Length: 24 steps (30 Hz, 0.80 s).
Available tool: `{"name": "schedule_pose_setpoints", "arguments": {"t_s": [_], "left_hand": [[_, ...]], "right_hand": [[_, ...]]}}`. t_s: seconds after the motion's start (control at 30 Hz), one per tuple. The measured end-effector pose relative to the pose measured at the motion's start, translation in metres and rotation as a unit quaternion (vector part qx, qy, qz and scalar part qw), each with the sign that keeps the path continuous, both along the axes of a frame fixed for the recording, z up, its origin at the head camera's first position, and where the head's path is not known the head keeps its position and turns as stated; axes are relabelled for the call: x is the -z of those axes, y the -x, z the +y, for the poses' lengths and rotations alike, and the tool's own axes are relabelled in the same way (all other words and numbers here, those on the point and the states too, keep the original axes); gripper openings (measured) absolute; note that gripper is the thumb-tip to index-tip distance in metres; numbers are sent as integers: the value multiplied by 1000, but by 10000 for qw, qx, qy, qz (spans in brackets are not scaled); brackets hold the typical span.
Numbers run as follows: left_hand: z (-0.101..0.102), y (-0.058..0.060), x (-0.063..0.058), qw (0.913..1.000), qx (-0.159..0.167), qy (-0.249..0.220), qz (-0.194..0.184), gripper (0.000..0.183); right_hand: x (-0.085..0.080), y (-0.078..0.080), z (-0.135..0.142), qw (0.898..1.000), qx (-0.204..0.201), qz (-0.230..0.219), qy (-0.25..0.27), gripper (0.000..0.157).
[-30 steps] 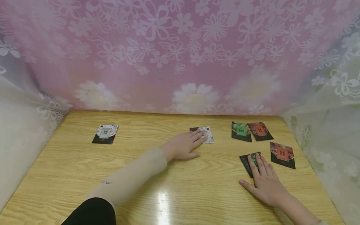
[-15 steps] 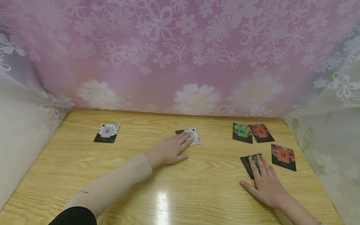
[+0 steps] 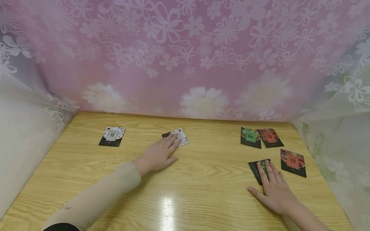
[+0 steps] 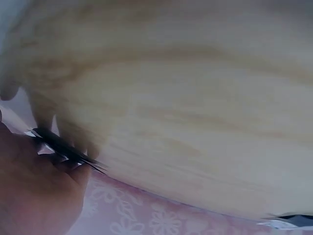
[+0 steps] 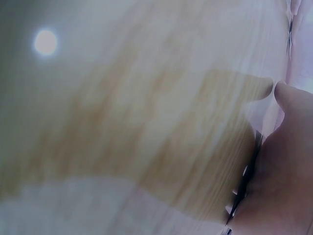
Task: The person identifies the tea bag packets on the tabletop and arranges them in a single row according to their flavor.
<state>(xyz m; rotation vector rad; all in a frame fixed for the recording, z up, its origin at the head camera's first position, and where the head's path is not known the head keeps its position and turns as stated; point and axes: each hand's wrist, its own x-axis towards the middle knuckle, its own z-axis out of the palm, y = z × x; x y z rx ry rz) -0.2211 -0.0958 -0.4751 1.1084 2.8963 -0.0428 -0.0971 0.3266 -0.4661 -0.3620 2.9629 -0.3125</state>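
Observation:
With straight fingers, my left hand (image 3: pixel 158 155) presses on a flat white-and-black packet (image 3: pixel 181 136) in the middle of the table, covering part of it. In the left wrist view, the dark edge of that packet (image 4: pixel 63 147) shows under the fingers. My right hand (image 3: pixel 276 193) lies with fingers extended on a green-and-black packet (image 3: pixel 256 172) at the right; the fingers hide much of its print. The right wrist view shows this packet's dark edge (image 5: pixel 247 171) beneath the hand. A second white-and-black packet (image 3: pixel 112 136) lies apart at the left.
At the back right, another green packet (image 3: pixel 251 137) lies beside a red packet (image 3: pixel 269 137). A second red packet (image 3: pixel 293 162) is right of my right hand. A pink floral curtain (image 3: pixel 187 60) hangs behind the wooden table (image 3: pixel 212 206), with pale curtains at both sides.
My left hand has slid leftward over the table, and the white-and-black packet under its fingers has moved along and turned slightly. My right hand stays on the green packet.

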Motion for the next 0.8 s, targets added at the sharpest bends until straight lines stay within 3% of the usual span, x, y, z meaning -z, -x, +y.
{"name": "schedule_pose_setpoints", "arguments": {"t_s": [0.57, 0.8], "left_hand": [[-41, -27, 1, 9905, -1365, -162, -76, 74], [-51, -33, -5, 9869, -1607, -86, -64, 73]], "right_hand": [[2, 1, 1, 10000, -55, 17, 34, 93], [3, 2, 2, 10000, -60, 11, 20, 93]]}}
